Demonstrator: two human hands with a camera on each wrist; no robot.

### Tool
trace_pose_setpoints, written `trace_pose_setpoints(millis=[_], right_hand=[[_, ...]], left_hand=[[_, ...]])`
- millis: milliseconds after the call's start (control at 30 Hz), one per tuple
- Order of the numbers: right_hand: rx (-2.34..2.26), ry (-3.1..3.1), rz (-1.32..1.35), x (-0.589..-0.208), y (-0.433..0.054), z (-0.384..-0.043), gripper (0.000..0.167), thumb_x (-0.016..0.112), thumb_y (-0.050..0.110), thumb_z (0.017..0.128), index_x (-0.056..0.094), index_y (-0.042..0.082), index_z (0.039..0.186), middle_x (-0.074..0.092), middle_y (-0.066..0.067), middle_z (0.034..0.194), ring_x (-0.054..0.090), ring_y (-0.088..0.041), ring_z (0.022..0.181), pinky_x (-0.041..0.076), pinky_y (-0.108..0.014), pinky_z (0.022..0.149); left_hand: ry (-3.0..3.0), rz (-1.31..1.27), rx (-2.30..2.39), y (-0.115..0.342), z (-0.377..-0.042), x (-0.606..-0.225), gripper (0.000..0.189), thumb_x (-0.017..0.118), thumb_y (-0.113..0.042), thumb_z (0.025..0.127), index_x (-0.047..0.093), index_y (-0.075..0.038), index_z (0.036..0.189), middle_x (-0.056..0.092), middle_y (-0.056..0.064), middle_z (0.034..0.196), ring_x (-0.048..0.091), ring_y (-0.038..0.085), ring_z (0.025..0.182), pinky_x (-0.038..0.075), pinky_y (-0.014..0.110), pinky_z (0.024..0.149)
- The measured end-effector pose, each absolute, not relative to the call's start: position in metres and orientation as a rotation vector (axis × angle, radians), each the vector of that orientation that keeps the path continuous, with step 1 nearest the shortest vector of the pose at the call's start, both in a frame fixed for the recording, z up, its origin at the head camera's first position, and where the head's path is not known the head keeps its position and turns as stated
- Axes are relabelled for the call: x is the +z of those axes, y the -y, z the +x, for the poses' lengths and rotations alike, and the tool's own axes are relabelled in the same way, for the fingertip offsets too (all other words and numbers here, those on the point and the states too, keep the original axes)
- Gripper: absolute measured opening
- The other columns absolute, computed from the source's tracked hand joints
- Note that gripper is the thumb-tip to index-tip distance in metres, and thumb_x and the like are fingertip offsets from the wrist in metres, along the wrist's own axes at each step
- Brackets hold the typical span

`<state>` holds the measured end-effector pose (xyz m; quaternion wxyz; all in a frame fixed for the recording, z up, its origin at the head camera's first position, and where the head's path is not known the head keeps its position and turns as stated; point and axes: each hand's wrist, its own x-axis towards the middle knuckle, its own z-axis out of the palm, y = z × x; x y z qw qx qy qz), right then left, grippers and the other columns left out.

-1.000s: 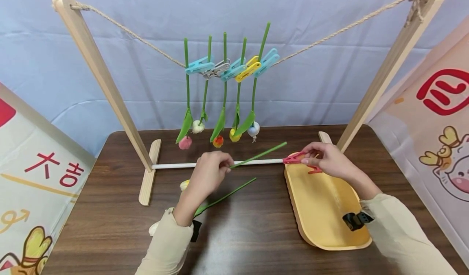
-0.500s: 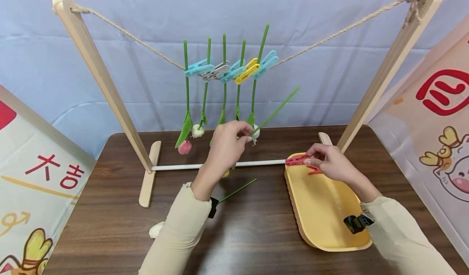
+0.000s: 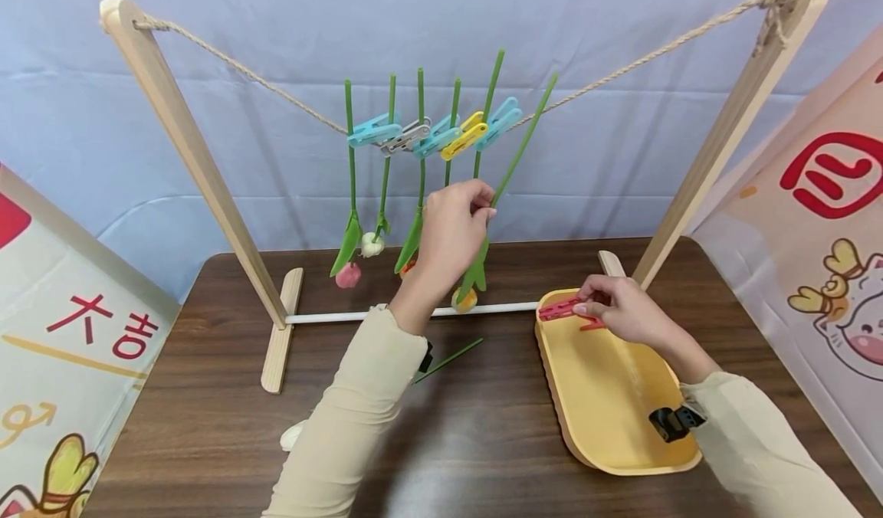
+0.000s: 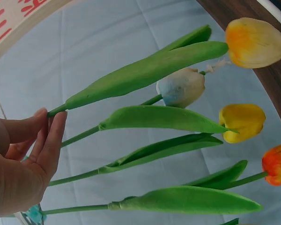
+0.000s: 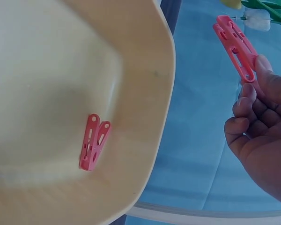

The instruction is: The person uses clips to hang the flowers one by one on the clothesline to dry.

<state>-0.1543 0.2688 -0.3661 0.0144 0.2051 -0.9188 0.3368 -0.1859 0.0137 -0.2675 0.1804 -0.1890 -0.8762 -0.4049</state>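
My left hand [image 3: 455,223] pinches the green stem of an artificial tulip [image 4: 255,43] with a cream-and-orange head. That stem leans up to the right, its top overlapping the rope [image 3: 614,73] in the head view, and its head hangs low. To its left, several tulips hang head down from the rope, held by blue, grey and yellow clothespins [image 3: 464,136]. My right hand [image 3: 621,307] holds a red clothespin [image 5: 236,47] between thumb and fingers, over the far end of the yellow tray [image 3: 621,403]. Its jaws look closed.
Another red clothespin [image 5: 91,140] lies inside the tray. Wooden posts [image 3: 186,150] with a white crossbar [image 3: 345,317] carry the rope. On the brown table [image 3: 207,441], beneath my left arm, lies another tulip; its white head [image 3: 293,434] and stem end [image 3: 451,358] show.
My left hand has risen to the right with the tulip, from low over the table to beside the hanging row; its stem now points more steeply up. My right hand has barely moved.
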Motion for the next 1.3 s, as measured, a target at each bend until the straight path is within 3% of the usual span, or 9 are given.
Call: trace_pose_setpoints(millis=[300,867,1300], right_hand=[[0.895,2.777,0.711,-0.346,-0.267,-0.157,0.012,0.067,-0.001,0.079,0.059,0.006,0.073,0.052,0.002,0.062,0.043,-0.006,0.053,0.037,-0.024,0.048],[0.653,2.678,0.648,-0.216,-0.234,-0.179,0.008,0.068,0.005,0.081,0.062,0.004,0.075,0.051,-0.004,0.061,0.037,-0.014,0.053,0.028,-0.024,0.048],[0.628,2.524,0.556,-0.161,-0.207,-0.184,0.013,0.068,0.01,0.083,0.065,-0.001,0.078,0.053,-0.002,0.064,0.038,-0.008,0.051,0.028,-0.019,0.048]], left_hand=[[2.433,-0.516,-1.163,-0.017,-0.191,-0.265,0.011,0.062,-0.006,0.087,0.069,-0.004,0.095,0.067,0.004,0.085,0.062,0.014,0.079,0.046,0.024,0.072],[2.419,-0.488,-1.156,-0.021,-0.191,-0.265,0.013,0.062,-0.007,0.086,0.069,-0.003,0.097,0.067,0.005,0.086,0.061,0.014,0.078,0.047,0.025,0.072],[2.405,-0.479,-1.125,-0.022,-0.192,-0.266,0.013,0.063,-0.008,0.086,0.069,-0.003,0.096,0.067,0.004,0.085,0.061,0.014,0.079,0.046,0.025,0.073]])
